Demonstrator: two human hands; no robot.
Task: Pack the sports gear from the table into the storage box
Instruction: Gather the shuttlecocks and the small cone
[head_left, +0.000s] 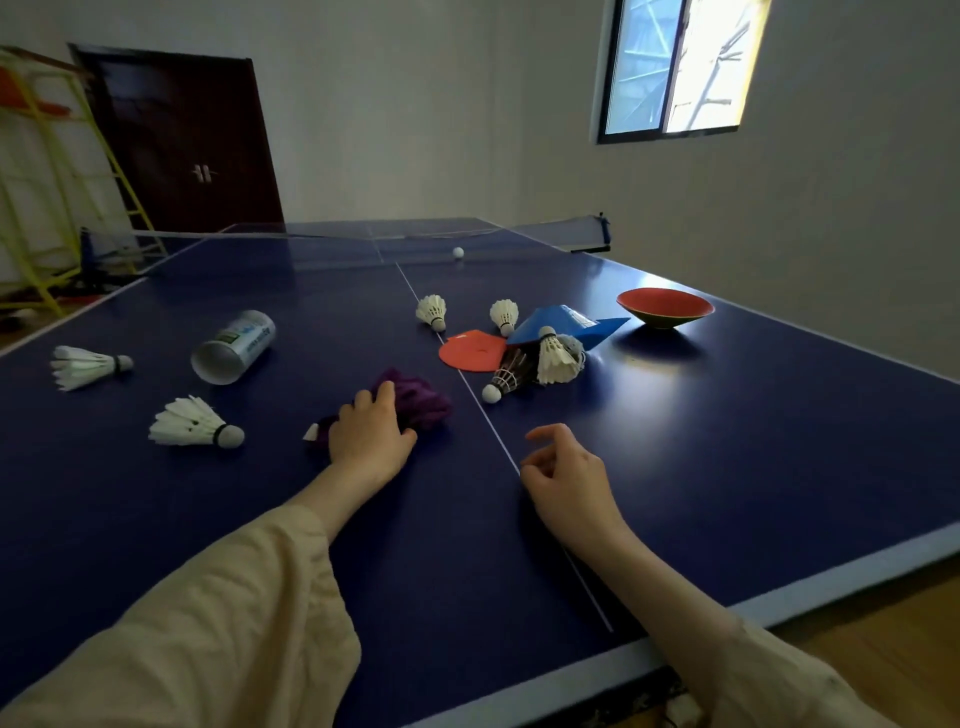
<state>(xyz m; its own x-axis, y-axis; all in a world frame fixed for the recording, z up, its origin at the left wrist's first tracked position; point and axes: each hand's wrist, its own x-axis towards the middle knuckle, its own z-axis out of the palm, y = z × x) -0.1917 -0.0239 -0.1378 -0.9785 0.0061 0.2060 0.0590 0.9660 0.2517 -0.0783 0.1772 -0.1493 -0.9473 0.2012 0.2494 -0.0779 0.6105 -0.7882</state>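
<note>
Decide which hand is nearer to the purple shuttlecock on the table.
Left. The left hand rests on the purple shuttlecock, fingers over its feathers. The right hand hovers apart, across the white centre line.

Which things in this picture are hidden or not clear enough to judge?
- Storage box: not in the head view at all, so its place is unknown.
- Purple shuttlecock: the left hand covers its middle, so the grip is hard to judge.
- Items under the blue cone: partly covered by it and by a white shuttlecock.
- Tube: label print too small to read.
</note>
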